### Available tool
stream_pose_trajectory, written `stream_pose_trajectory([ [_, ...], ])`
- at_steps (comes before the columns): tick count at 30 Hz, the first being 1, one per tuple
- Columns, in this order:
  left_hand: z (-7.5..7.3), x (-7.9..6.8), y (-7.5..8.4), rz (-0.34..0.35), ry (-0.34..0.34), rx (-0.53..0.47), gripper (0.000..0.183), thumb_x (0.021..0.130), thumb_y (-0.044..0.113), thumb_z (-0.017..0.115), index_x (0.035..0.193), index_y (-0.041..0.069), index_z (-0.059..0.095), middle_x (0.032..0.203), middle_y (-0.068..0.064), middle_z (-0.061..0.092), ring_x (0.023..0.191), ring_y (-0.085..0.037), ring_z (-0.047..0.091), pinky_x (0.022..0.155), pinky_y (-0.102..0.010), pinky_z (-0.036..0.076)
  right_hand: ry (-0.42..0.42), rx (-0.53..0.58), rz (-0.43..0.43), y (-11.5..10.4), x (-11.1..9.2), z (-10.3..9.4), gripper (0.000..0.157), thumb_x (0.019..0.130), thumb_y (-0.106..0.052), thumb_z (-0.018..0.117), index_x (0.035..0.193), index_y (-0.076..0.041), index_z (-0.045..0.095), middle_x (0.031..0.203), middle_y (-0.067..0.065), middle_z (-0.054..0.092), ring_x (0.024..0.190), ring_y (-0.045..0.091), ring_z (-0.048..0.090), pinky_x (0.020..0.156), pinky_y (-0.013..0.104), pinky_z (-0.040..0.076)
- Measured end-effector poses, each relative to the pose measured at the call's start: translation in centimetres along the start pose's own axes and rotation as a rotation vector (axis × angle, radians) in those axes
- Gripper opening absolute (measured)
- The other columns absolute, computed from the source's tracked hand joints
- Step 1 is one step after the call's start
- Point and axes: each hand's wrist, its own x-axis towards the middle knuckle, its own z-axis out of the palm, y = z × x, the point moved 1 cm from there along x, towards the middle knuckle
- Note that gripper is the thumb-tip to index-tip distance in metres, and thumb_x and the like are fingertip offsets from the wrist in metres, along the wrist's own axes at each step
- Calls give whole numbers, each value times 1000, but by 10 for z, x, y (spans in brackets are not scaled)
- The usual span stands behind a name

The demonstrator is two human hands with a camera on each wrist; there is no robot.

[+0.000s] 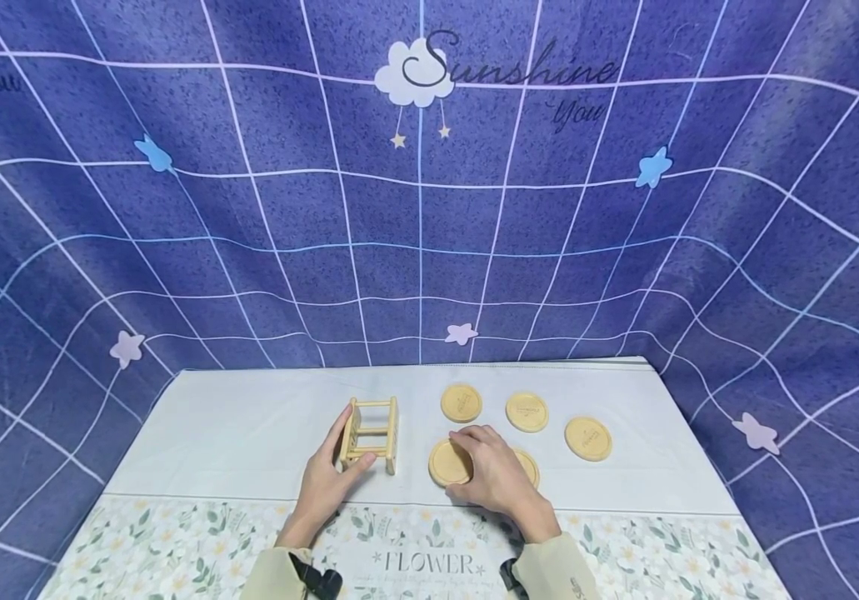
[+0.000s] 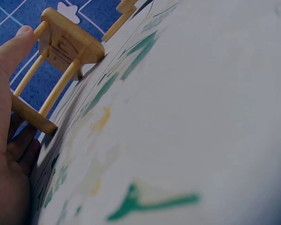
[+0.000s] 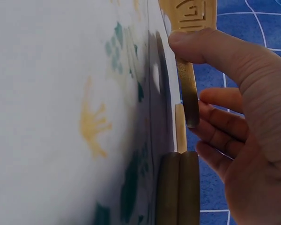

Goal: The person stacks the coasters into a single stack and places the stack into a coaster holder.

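On the left, a small wooden rack (image 1: 372,433) with two side panels joined by round bars stands on the table. My left hand (image 1: 327,482) grips its left panel, fingers along the outer side and thumb near the front bar. In the left wrist view, the carved far panel (image 2: 68,42) of the rack shows beyond the bars. My right hand (image 1: 500,471) pinches a round wooden coaster (image 1: 446,463) by its right edge. The right wrist view shows this coaster (image 3: 187,91) edge-on, tilted, its upper end under the thumb.
Behind the right hand lie a coaster (image 1: 461,403) and another coaster (image 1: 527,412), with a third coaster (image 1: 589,438) farther right. One more coaster (image 1: 529,467) is partly hidden by the right hand. A floral cloth (image 1: 197,542) covers the front of the white table (image 1: 249,433).
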Motion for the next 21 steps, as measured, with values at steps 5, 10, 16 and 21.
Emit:
stream_pose_trajectory([
  [5, 0, 0, 1, 5, 0, -6, 94, 100, 39, 85, 177, 39, 30, 178, -7, 40, 164, -39, 37, 135, -65, 26, 24, -4, -18, -1, -1, -3, 80, 72, -34, 100, 143, -6, 74, 137, 4, 72, 129, 26, 65, 112, 46, 59],
  [10, -1, 0, 1, 2, -1, -2, 94, 100, 40, 85, 177, 39, 31, 178, -8, 40, 163, -40, 37, 135, -66, 26, 36, -4, -31, -1, -3, -6, 81, 72, -34, 100, 143, -5, 74, 136, 5, 73, 128, 26, 65, 112, 45, 58],
  [16, -1, -1, 1, 0, -3, -4, 93, 101, 38, 84, 176, 40, 30, 177, -8, 41, 163, -39, 37, 135, -66, 26, 64, -7, -52, -4, -6, -14, 81, 71, -33, 100, 142, -3, 74, 134, 8, 73, 127, 28, 66, 114, 47, 57],
  [21, -1, -1, 0, 2, -3, 1, 93, 101, 38, 84, 176, 41, 30, 178, -8, 40, 164, -39, 37, 135, -65, 26, 94, -21, -55, -3, -8, -18, 83, 69, -33, 102, 141, -2, 74, 133, 7, 74, 126, 28, 66, 113, 47, 58],
])
